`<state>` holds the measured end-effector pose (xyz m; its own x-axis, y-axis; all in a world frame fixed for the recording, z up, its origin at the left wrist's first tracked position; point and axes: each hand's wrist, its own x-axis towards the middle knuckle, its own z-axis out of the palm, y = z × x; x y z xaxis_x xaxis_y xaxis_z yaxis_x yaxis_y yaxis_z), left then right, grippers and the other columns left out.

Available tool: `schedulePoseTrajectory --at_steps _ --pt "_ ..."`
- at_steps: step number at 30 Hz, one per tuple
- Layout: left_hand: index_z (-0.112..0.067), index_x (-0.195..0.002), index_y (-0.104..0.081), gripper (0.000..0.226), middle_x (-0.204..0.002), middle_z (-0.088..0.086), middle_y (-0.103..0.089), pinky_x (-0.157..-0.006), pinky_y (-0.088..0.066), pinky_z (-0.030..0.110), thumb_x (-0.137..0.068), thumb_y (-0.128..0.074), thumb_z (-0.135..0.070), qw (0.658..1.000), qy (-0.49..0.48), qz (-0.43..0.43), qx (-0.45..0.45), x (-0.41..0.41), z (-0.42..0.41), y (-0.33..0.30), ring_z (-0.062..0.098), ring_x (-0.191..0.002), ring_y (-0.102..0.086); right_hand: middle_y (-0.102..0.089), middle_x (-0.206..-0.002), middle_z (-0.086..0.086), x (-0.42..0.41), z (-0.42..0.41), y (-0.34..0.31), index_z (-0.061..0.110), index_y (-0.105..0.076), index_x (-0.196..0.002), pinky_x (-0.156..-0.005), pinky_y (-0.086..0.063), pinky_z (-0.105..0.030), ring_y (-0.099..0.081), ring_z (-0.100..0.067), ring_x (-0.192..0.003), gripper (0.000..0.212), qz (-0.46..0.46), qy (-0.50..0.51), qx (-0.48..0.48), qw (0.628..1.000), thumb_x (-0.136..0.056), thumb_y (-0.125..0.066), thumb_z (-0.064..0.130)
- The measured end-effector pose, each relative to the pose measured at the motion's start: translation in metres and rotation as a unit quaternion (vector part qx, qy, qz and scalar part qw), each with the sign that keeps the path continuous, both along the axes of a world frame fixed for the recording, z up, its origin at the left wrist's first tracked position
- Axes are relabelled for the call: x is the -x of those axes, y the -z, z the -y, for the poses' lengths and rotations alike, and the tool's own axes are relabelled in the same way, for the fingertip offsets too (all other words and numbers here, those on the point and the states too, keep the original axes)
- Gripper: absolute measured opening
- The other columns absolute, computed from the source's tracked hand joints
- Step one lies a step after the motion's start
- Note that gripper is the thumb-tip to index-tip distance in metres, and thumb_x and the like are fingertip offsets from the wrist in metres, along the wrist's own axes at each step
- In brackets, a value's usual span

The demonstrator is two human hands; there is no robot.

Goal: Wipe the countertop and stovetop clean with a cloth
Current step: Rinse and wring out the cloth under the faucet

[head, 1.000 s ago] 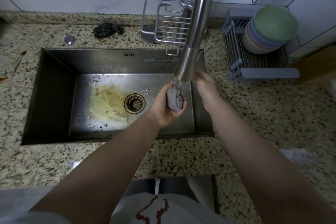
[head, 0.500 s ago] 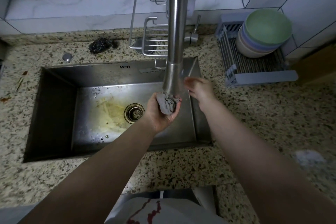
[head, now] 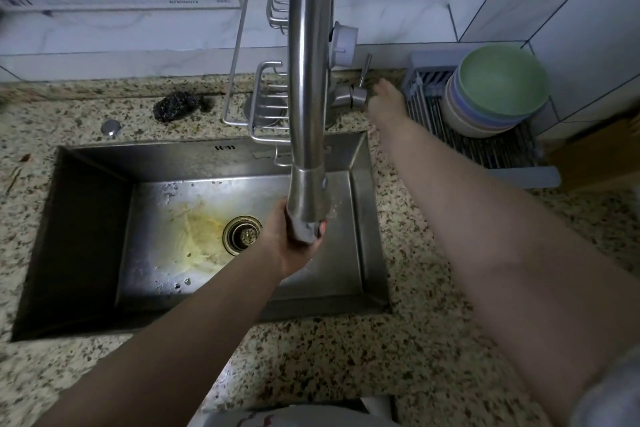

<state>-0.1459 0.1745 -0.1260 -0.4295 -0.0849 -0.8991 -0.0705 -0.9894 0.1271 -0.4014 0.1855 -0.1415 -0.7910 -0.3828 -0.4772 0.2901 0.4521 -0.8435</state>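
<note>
Granite countertop [head: 398, 350] w/ steel sink [head: 86, 204] set in; tall faucet spout [head: 308, 87] over basin. Left hand [head: 294, 246] grips balled grey cloth [head: 304, 230] right under spout tip. Right hand [head: 386, 97] at faucet lever [head: 364, 70], fingers' grip can't tell.

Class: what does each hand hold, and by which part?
Left hand grips the balled cloth around its bulk. Right hand holds nothing.
</note>
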Motion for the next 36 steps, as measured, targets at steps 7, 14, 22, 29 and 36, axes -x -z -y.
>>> schedulePoseTrajectory --at_steps 7,14,22,29,36 --pt "-0.011 -0.108 -0.066 0.026 -0.089 0.009 -0.066 -0.072 -0.049 0.025 -0.094 -0.058 -0.032 1.0 0.006 0.02 0.003 0.0 0.006 0.001 0.02 -0.077 -0.059 -0.056 -0.102 -0.004 0.009 0.043 -0.01 0.016 -0.041 -0.152 -0.083 -0.044 -0.03 -0.053 -0.023 -0.094 0.057 -0.009 -0.055 -0.001 0.998 -0.096 -0.046 0.006" --pt "-0.008 -0.116 -0.066 0.03 -0.102 0.013 -0.068 -0.083 -0.054 0.028 -0.095 -0.059 -0.028 0.999 -0.016 0.049 0.0 -0.006 0.006 0.006 0.022 -0.086 -0.062 -0.065 -0.123 -0.006 -0.007 0.027 -0.023 0.02 -0.053 -0.142 -0.09 -0.046 -0.033 -0.06 -0.017 -0.1 0.042 -0.033 -0.037 0.062 0.997 -0.103 -0.042 0.01" --pt "-0.002 -0.109 -0.069 0.031 -0.095 0.019 -0.071 -0.062 -0.059 0.028 -0.094 -0.057 -0.027 0.988 0.01 0.06 0.142 -0.01 -0.007 0.019 0.028 -0.08 -0.067 -0.07 -0.095 -0.002 -0.196 -0.057 0.007 0.021 -0.067 -0.093 -0.085 -0.053 -0.034 -0.067 -0.024 -0.099 0.029 0.26 0.177 0.017 0.949 -0.106 -0.049 0.04" --pt "-0.021 -0.144 -0.046 0.042 -0.16 0.008 -0.035 -0.124 0.01 0.048 -0.107 -0.031 -0.031 0.631 0.413 0.197 0.626 -0.044 -0.015 0.034 0.026 -0.156 -0.009 -0.071 -0.131 -0.008 -0.255 -0.051 -0.008 0.014 -0.07 -0.124 -0.097 -0.055 -0.04 -0.061 -0.023 -0.129 0.042 0.541 0.175 0.241 0.787 -0.104 -0.051 0.045" --pt "-0.023 -0.157 -0.031 0.05 -0.169 0.006 -0.016 -0.126 0.007 0.049 -0.108 -0.031 -0.032 0.625 0.285 0.233 0.688 -0.076 0.033 0.029 0.026 -0.157 -0.004 -0.072 -0.106 -0.007 -0.258 -0.018 0.009 0.022 -0.064 -0.124 -0.088 -0.059 -0.028 -0.067 -0.018 -0.082 0.026 0.449 0.158 0.199 0.857 -0.104 -0.058 0.037"
